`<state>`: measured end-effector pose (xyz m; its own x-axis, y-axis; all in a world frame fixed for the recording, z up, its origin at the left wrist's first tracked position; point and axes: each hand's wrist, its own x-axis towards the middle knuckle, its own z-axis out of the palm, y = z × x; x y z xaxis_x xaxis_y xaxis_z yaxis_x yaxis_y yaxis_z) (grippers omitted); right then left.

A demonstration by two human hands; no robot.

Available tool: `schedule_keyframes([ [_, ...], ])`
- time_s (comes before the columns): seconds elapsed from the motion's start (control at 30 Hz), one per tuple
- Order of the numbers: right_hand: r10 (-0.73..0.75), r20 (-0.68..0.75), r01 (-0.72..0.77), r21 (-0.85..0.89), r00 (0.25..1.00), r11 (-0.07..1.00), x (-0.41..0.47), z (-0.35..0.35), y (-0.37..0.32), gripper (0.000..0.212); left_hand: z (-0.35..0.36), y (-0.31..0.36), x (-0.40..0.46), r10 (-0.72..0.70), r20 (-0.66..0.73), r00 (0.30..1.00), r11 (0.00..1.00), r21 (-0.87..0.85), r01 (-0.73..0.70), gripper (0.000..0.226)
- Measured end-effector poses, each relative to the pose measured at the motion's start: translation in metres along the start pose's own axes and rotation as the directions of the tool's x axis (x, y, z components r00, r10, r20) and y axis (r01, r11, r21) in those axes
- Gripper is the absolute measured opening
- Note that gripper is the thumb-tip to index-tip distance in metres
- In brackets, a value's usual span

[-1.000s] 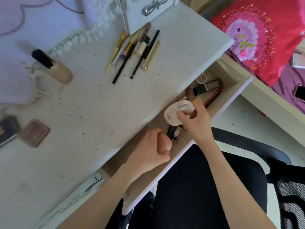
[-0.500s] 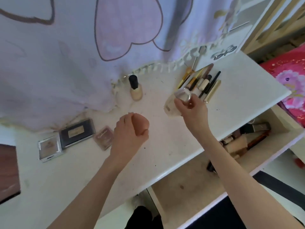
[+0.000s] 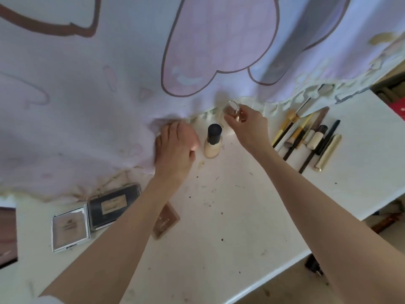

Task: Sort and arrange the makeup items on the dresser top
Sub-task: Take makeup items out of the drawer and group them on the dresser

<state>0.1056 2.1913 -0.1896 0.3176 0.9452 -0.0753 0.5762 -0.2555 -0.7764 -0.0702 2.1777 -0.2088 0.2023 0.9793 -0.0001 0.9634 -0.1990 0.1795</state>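
My left hand (image 3: 173,148) grips a peach makeup sponge (image 3: 190,139) at the back of the white dresser top (image 3: 230,216), just left of a standing foundation bottle (image 3: 213,142) with a black cap. My right hand (image 3: 247,126) pinches a small clear container (image 3: 231,109) just behind and right of that bottle, close to the curtain. A row of brushes, pencils and a gold tube (image 3: 311,137) lies to the right. Three compacts lie at the front left: a silver one (image 3: 70,229), a black one (image 3: 111,206) and a brown one (image 3: 165,220) partly under my left forearm.
A pale curtain with pink outlined shapes (image 3: 153,62) hangs over the dresser's back edge. The open drawer (image 3: 315,266) shows at the lower right with a dark item in it. A dark object (image 3: 7,233) sits at the far left edge.
Both hands have carried the sponge and the clear container from the drawer up over the dresser top to its back, on either side of the foundation bottle.
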Motion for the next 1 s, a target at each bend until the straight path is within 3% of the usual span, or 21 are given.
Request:
schedule_keyframes([
  [0.27,0.018,0.124,-0.024,0.047,0.992,0.999,0.008,0.009,-0.012,0.025,0.022,-0.003,0.011,0.109,-0.082,0.991,0.992,-0.056,-0.114,0.039],
  [0.47,0.045,0.226,-0.072,0.11,0.973,0.991,0.005,0.006,0.0,0.043,0.017,-0.007,0.005,0.15,-0.007,0.989,0.981,-0.126,-0.15,0.05],
  [0.67,0.083,0.129,-0.102,0.151,0.988,0.983,-0.033,-0.008,0.007,0.043,-0.006,-0.001,-0.037,0.087,-0.031,0.996,0.973,-0.213,-0.092,0.047],
  [0.8,0.05,0.089,-0.065,0.174,0.995,0.983,-0.082,-0.029,0.019,0.037,-0.012,0.017,-0.09,0.046,-0.154,0.987,0.949,-0.303,-0.091,0.039],
  [0.87,0.054,0.082,-0.069,0.192,0.995,0.979,-0.111,-0.043,0.03,0.034,-0.012,0.03,-0.117,0.038,-0.214,0.976,0.965,-0.246,-0.092,0.037],
  [1.0,0.076,0.056,-0.086,0.214,0.996,0.973,-0.165,-0.079,0.058,0.033,-0.003,0.065,-0.156,0.179,-0.204,0.962,0.927,-0.292,-0.235,0.035],
])
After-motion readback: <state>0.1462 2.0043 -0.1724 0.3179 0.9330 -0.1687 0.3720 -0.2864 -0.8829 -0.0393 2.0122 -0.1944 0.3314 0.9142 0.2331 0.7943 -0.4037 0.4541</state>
